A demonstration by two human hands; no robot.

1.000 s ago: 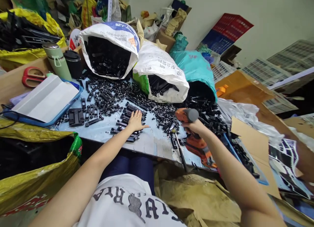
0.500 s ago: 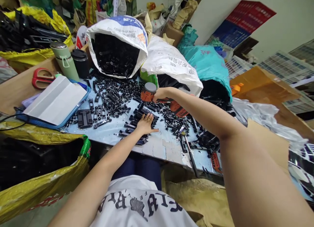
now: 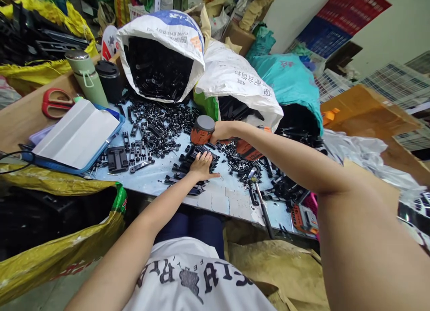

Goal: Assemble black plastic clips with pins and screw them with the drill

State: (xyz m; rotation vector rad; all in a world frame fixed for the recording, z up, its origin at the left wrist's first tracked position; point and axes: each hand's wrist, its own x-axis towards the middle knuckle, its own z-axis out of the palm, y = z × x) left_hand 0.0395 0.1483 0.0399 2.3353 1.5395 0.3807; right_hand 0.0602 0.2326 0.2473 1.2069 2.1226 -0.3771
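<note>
My right hand point(image 3: 222, 131) is wrapped round an orange and black cordless power drill point(image 3: 202, 131). The drill's round grey back end faces up toward me, and its tip is hidden behind its body, over a row of black plastic parts point(image 3: 183, 167). Part of its orange battery shows beneath my forearm. My left hand point(image 3: 201, 165) lies on these parts with fingers spread, pressing on their near side. Small screws and black pieces point(image 3: 157, 127) are heaped behind and to the left. Another pile of screws point(image 3: 240, 163) lies to the right.
Bags of black parts, one white point(image 3: 161, 15), another white point(image 3: 238, 74) and one teal point(image 3: 285, 74), line the back. A ratchet wrench point(image 3: 262, 206) and a spare battery point(image 3: 304, 219) lie front right. At left are scissors point(image 3: 55, 103), a green flask point(image 3: 85, 76) and a blue tray point(image 3: 80, 168).
The drill sits slightly lower and nearer to my left hand, its back end turned more toward me. The view has shifted a little. My left hand stays on the black parts.
</note>
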